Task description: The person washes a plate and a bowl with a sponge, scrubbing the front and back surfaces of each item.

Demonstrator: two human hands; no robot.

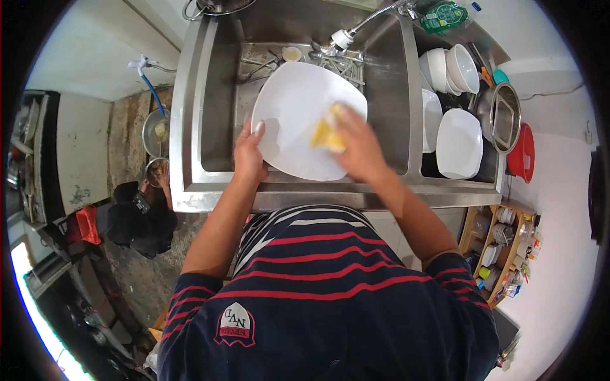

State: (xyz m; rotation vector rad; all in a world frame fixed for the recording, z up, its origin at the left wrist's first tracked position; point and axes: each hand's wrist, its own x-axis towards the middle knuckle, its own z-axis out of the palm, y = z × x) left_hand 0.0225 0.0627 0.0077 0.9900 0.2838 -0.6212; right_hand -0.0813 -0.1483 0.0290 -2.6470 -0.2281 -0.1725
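A large white squarish plate [289, 120] is tilted over the left sink basin, its broad face turned up towards me. My left hand [250, 151] grips its left edge, thumb on top and the fingers hidden beneath. Blurred by motion, my right hand [359, 145] is closed on a yellow sponge [327, 134] and presses it to the right part of the plate. Below the plate, spoons and other cutlery [343, 65] lie at the bottom of the sink [219, 101], with a small pale cup [291, 54] among them.
White bowls [462, 68] and a white plate [459, 143] stand in the right basin, beside a metal strainer [506, 117] and a red basin [522, 152]. The faucet [342, 39] reaches over the sink's back. At left, another person [141, 219] crouches by metal pots [154, 134].
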